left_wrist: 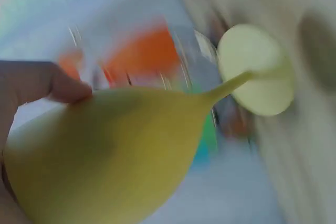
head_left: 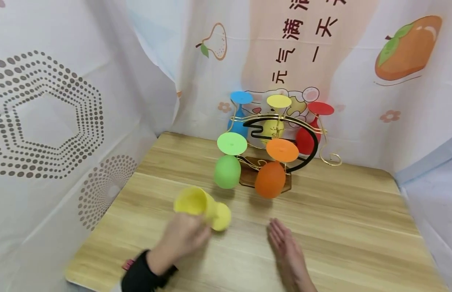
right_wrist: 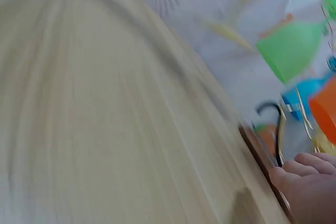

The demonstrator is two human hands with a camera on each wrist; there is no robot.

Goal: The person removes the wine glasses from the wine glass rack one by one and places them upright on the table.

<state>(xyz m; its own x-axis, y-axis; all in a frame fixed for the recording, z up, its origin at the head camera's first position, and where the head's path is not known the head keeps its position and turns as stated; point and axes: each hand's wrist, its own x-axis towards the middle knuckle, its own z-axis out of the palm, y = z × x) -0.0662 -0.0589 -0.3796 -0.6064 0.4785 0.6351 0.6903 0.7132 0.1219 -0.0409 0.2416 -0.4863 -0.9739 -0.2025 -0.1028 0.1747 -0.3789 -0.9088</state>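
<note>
My left hand [head_left: 185, 235] grips a yellow plastic goblet [head_left: 210, 207] by its bowl, raised over the table's left half. The goblet is tipped over, with its mouth facing up-left and its round foot pointing right. Seen close in the left wrist view, the thumb presses the bowl [left_wrist: 115, 150] near the rim, while the other fingers are mostly hidden. My right hand [head_left: 287, 247] holds nothing, its fingers straight and together, in front of the orange goblet [head_left: 271, 180]. In the right wrist view that hand [right_wrist: 310, 184] appears at the lower right.
A rack with a black curved frame [head_left: 313, 152], gold wire arms and a wooden base [head_left: 247, 176] stands at the back. Upside down on it hang green [head_left: 227, 172], blue [head_left: 238, 126], yellow [head_left: 273, 129], red [head_left: 306, 140] and orange goblets. Behind is a printed curtain [head_left: 218, 77].
</note>
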